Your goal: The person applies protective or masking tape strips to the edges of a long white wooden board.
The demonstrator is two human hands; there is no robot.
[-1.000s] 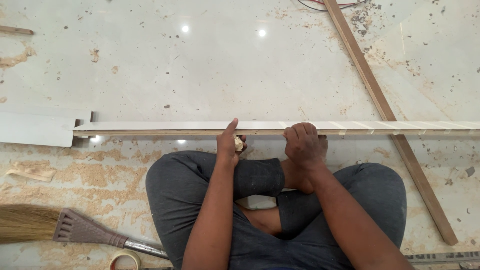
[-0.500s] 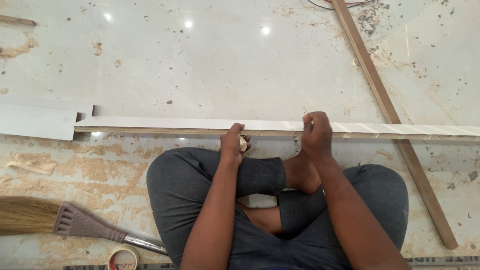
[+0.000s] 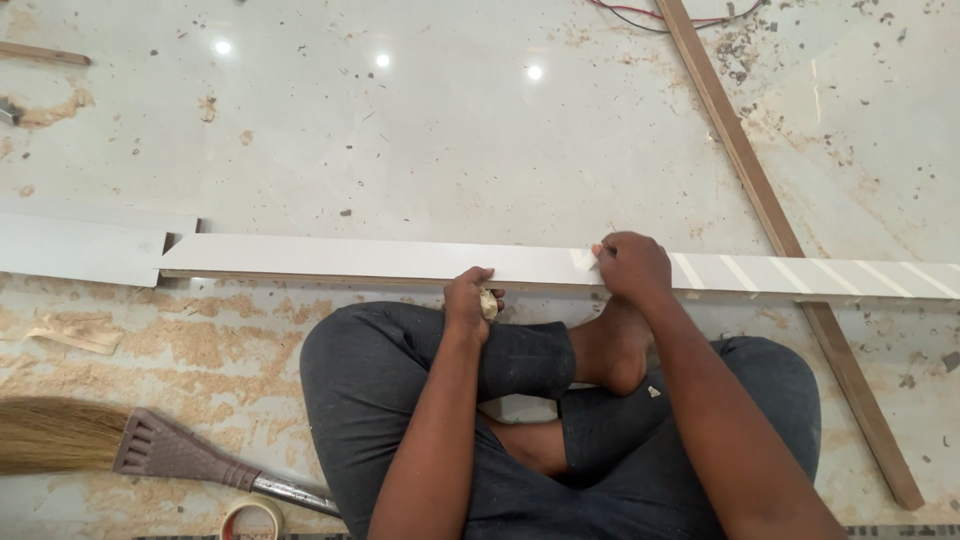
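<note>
Tape strips (image 3: 790, 274) are already laid across the white board's (image 3: 380, 258) right end, another is pressed down by the right hand (image 3: 632, 266), the left hand (image 3: 470, 300) is clamped on a tape roll (image 3: 489, 304), the left stretch bare.

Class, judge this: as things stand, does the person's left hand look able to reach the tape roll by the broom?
Probably yes: the left hand rests at the white strip, and only the raised left knee lies toward the tape roll.
</note>
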